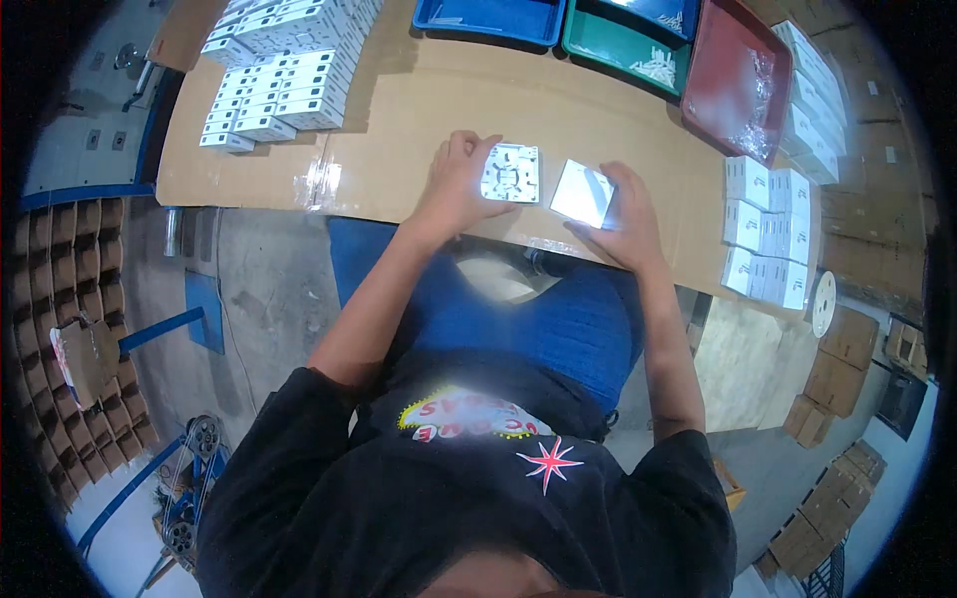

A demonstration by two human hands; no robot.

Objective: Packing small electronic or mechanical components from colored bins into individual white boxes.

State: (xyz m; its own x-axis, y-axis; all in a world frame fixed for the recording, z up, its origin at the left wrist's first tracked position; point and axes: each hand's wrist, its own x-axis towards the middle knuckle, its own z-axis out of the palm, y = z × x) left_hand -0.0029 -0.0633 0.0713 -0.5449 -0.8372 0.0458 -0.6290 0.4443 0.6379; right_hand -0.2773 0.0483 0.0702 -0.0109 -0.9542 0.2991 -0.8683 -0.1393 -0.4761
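Just above the cardboard-covered table's near edge, my left hand grips a white square plastic frame by its left side. Cutouts and small dark slots show on the frame's upward face. A short gap to the right, my right hand is closed around the right edge of a glossy white square plate. The plate is slightly turned and catches a bright reflection. The two pieces are apart, and the fingertips beneath them are partly hidden.
Stacked small white boxes stand at the far left, more white boxes at the right. Along the back lie a blue tray, a green tray with small white parts, and a red tray with small clear parts.
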